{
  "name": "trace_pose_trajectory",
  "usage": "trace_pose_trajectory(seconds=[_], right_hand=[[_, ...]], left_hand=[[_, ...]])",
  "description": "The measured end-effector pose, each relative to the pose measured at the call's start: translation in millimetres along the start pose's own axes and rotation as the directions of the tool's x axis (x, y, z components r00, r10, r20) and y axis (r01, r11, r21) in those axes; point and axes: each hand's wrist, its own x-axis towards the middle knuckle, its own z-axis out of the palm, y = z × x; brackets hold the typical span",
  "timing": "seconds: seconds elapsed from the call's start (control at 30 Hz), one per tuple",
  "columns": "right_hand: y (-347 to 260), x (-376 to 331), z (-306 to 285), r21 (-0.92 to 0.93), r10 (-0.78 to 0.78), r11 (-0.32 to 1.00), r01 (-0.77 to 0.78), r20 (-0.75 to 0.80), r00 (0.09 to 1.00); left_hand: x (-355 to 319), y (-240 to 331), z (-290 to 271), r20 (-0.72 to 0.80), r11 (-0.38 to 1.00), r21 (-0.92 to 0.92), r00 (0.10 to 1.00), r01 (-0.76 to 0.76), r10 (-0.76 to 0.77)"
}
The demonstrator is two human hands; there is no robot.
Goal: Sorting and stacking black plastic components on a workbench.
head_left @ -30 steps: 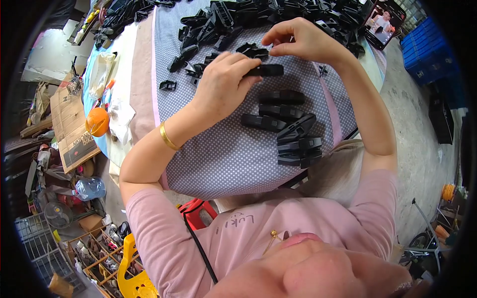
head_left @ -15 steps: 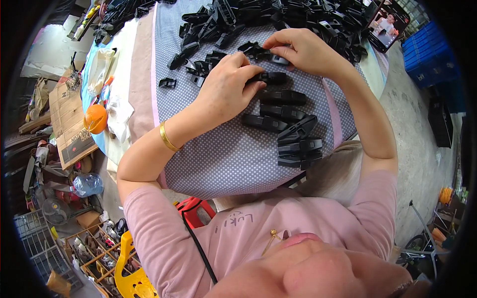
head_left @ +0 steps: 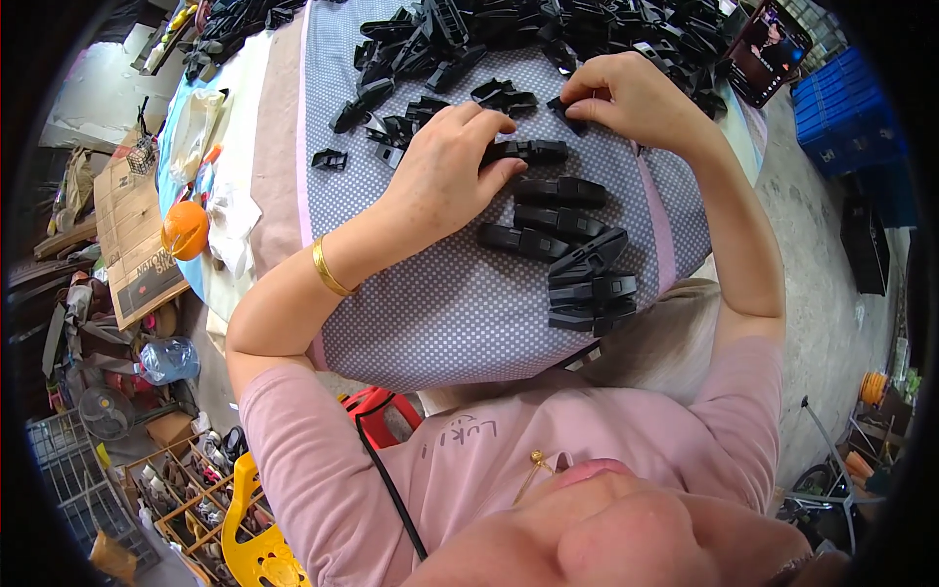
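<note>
My left hand (head_left: 452,157) is curled with thumb and index finger around the left end of a long black plastic part (head_left: 540,151), which lies on the dotted cloth. To its right, my right hand (head_left: 626,98) pinches a small black plastic piece (head_left: 564,114) between thumb and fingers. Between the two hands lies a loose small black piece (head_left: 506,96). Toward me, several longer black parts (head_left: 558,191) lie in a slanting row, ending in a small stack (head_left: 592,298). My palms hide part of what each hand holds.
A big heap of black plastic parts (head_left: 440,39) covers the table's far side. A phone (head_left: 768,51) stands at the far right, near blue crates (head_left: 849,108). An orange round object (head_left: 185,231) lies on the left. A single small part (head_left: 330,158) sits left of my left hand.
My right hand has moved a little to the right, away from the loose small piece, with a small black piece in its fingers. My left hand has barely moved.
</note>
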Motion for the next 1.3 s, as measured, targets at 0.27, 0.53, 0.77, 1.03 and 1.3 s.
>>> trace_pose_trajectory(seconds=[0.27,0.53,0.77,1.03,1.3], right_hand=[[-40,-6,14,-0.263,-0.345,0.920,0.292,-0.190,0.919],[-39,-10,15,0.055,-0.232,0.969,0.241,-0.143,0.962],[-41,-7,25,-0.118,-0.284,0.959,0.258,-0.383,0.879],[-45,-13,30,0.164,-0.210,0.952,0.257,-0.260,0.942],[-43,-23,24,0.121,-0.161,0.975,0.186,-0.194,0.968]], left_hand=[[-1,-3,0,0.002,1.000,-0.003,1.000,0.010,-0.010],[-1,-4,0,-0.001,0.999,-0.041,1.000,0.013,-0.013],[0,-3,0,0.016,1.000,-0.016,1.000,0.026,-0.026],[1,-3,1,0.005,0.998,-0.052,0.999,0.035,-0.035],[1,-4,1,0.000,0.998,-0.057,1.000,0.022,-0.022]])
